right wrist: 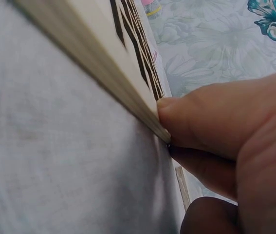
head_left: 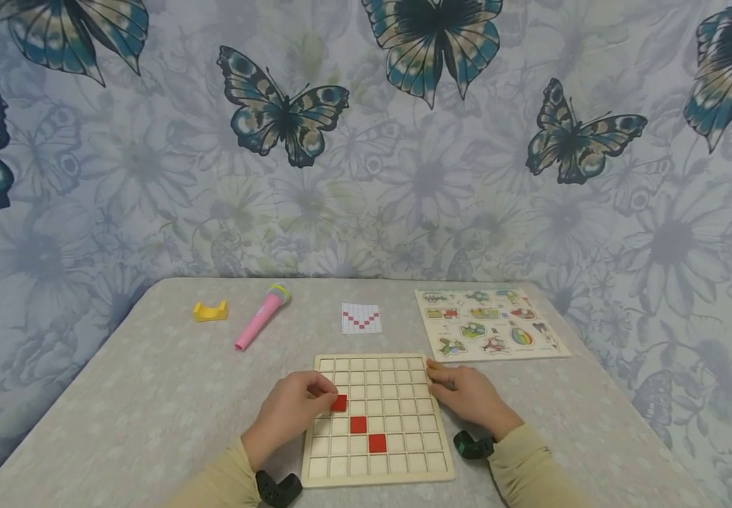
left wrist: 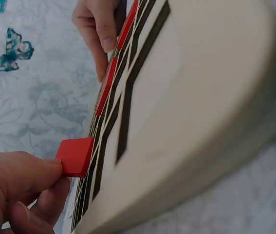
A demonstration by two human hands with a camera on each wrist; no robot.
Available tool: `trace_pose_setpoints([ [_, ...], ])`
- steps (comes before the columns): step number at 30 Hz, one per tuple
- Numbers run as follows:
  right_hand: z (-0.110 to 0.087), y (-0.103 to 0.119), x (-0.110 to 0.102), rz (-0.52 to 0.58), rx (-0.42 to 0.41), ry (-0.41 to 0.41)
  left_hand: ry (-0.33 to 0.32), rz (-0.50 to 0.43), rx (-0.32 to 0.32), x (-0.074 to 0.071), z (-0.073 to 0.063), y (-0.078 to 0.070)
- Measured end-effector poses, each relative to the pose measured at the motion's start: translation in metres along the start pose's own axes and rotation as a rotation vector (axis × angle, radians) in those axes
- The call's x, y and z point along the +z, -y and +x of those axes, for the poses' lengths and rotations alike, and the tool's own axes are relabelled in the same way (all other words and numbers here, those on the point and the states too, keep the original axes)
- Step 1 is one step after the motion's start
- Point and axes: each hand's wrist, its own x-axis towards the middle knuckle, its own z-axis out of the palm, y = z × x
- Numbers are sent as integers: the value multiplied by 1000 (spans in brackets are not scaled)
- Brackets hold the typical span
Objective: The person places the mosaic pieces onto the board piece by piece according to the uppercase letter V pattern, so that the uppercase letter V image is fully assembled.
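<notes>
Between thumb and finger, the left hand (head_left: pixel 290 409) pinches a red tile (left wrist: pixel 74 156) narrowly, over the left part of a wooden grid board (head_left: pixel 404 407). This tile is tilted in the left wrist view; I cannot tell whether its lower edge touches the board. The right hand (head_left: pixel 470 396) holds the right edge of the board near the far corner, with thumb and finger close together.

Two placed tiles (head_left: pixel 358 425) lie in cells, one diagonally after the other, going nearer to the person and to the right. The held tile is above the farther end of this diagonal. Behind the board, on the worktop (head_left: pixel 118 423), lies a small card (head_left: pixel 362 319) with red squares in the shape of a V. To its left are a pink microphone (head_left: pixel 258 324) and a yellow stand (head_left: pixel 211 311); to its right lies a picture board (head_left: pixel 474 314).

In my judgement, the step in hand is to set this tile into its cell. The next move probably calls for levelling the tile, fitting it between the cell's ridges and letting it go gently, while the right hand keeps the board steady.
</notes>
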Motion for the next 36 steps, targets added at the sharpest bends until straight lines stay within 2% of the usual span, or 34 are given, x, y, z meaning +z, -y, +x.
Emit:
trace_pose_setpoints([
  [10,0,0,0,-6,17,-12,38,0,33,1,0,0],
  [21,0,0,2,5,13,-22,32,23,38,1,-2,1],
  [31,-1,2,1,9,4,-15,17,178,68,3,-2,3],
  [34,-1,2,1,5,1,-12,9,161,47,-2,-2,1],
  [36,-1,2,1,8,2,-13,-16,127,25,-11,-2,-2],
])
